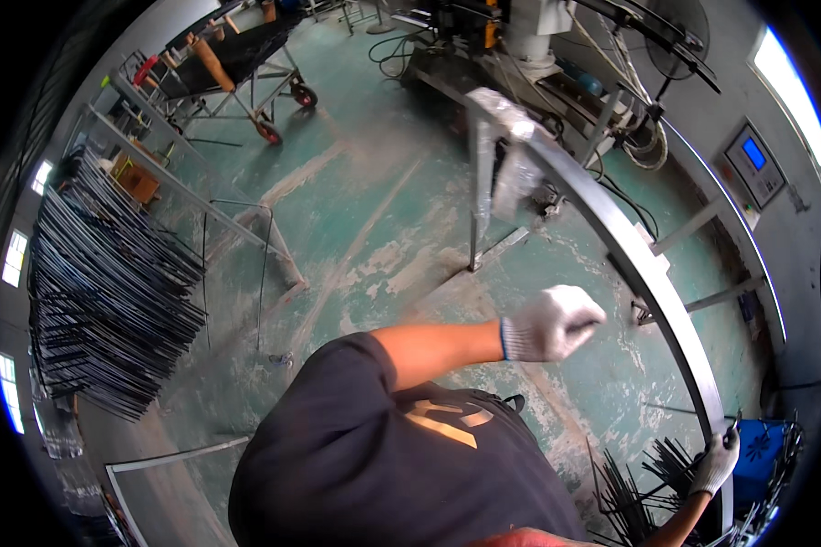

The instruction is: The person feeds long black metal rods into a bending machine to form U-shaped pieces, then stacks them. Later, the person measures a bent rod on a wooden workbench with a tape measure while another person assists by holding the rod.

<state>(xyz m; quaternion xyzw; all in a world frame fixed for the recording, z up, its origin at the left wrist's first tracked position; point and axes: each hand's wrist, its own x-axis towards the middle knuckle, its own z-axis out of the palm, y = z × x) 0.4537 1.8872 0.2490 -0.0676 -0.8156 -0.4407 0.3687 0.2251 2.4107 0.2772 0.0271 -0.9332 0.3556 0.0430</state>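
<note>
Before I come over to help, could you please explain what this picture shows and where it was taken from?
There is no robot here: a person works with two gloved hands. The camera sits on their head and looks down; its wide lens bends straight edges. The left hand is curled in the air over the green floor, apart from the long metal rail. The right hand is at the rail's near end; I cannot tell whether either hand grips anything. Black rods and a blue object are near the right hand. Clear plastic wraps the rail's far end.
</note>
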